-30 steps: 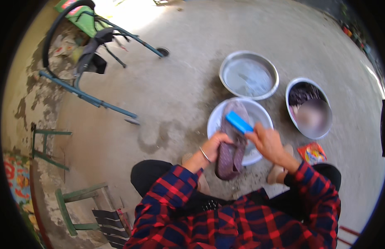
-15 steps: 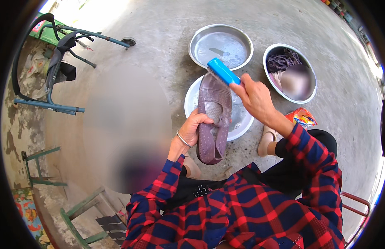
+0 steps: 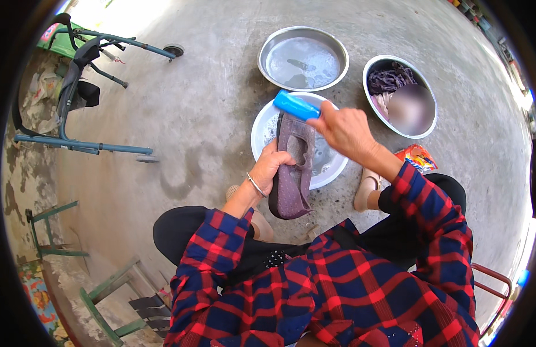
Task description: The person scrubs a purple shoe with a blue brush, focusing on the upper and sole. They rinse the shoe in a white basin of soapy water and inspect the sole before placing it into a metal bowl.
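A wet purple slip-on shoe is held over the near edge of a white basin, toe pointing away from me. My left hand grips its left side, with the thumb over the shoe's opening. A blue scrubbing brush lies across the toe end, its bristles hidden beneath the body. My right hand is closed round the brush's right end. Soapy water with suds shows in the white basin, under the shoe.
Beyond the white basin stands a metal basin of water. Right of it, another metal basin holds dark cloth. A red-orange packet lies by my right foot. A wheeled metal frame and green stools are at left.
The shoe has tilted, turning its dark sole edge up on the left. The brush has shifted slightly left with my right hand and now lies flatter across the toe.
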The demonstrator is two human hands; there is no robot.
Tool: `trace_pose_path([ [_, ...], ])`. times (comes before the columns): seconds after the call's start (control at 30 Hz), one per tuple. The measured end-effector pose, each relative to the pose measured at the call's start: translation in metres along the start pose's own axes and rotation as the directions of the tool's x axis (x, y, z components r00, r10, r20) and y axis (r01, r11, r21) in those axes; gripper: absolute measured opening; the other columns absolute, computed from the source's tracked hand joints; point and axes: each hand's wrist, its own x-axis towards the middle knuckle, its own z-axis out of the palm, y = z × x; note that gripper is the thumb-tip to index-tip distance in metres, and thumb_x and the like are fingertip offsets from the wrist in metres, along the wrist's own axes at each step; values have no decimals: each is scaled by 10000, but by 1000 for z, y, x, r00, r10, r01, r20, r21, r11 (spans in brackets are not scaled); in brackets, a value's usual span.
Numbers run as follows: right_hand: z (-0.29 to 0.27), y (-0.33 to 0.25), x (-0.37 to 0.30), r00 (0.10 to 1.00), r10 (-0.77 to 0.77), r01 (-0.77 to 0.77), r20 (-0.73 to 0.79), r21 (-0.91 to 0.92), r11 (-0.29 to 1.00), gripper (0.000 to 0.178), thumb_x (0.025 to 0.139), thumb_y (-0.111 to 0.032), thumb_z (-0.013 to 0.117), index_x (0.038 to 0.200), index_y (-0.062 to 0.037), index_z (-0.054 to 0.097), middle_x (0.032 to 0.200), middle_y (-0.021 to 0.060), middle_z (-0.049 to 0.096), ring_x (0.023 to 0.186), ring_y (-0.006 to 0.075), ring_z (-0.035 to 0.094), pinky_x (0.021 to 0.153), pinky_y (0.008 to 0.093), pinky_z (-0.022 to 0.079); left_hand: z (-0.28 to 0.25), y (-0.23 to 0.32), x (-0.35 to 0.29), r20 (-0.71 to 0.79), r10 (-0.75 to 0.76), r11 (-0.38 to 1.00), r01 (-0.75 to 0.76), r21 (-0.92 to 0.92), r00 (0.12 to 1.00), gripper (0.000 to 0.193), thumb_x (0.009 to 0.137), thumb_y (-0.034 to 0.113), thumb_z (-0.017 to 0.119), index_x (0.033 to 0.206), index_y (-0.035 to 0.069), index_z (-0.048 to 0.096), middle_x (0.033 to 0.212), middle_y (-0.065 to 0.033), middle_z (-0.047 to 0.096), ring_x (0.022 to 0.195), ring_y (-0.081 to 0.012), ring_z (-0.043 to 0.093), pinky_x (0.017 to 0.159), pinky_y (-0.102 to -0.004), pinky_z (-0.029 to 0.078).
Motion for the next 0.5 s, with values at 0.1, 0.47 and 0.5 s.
trace_pose_path([
  [0.1, -2, -3, -1, 999, 52, -51, -2, 42, 998, 420, 914, -426, 603, 888, -19, 501, 584, 176, 604, 544, 389, 618, 489, 487, 469, 2, 3, -3, 4, 14, 1000, -14, -10, 1000, 507, 733, 5, 545, 1239, -13, 520, 1071, -105, 625, 923, -200, 636, 840, -338, 534],
  [0.47, -8, 12, -4, 990, 136, -129, -48, 135, 982, 410, 951, -402, 562, 895, 0, 502, 653, 195, 629, 626, 408, 634, 545, 506, 480, -4, 5, -5, 144, -14, 986, 37, -160, 990, 496, 761, 41, 546, 1250, -30, 509, 1109, -147, 632, 968, -248, 645, 914, -386, 525],
  [0.5, -10, 2, -13, 994, 99, -90, -49, 165, 982, 405, 948, -398, 566, 892, -2, 501, 649, 191, 628, 622, 408, 632, 543, 505, 477, -3, 7, -7, 140, -4, 988, 26, -154, 990, 494, 766, 54, 542, 1251, -37, 508, 1116, -159, 634, 974, -256, 646, 917, -392, 525],
])
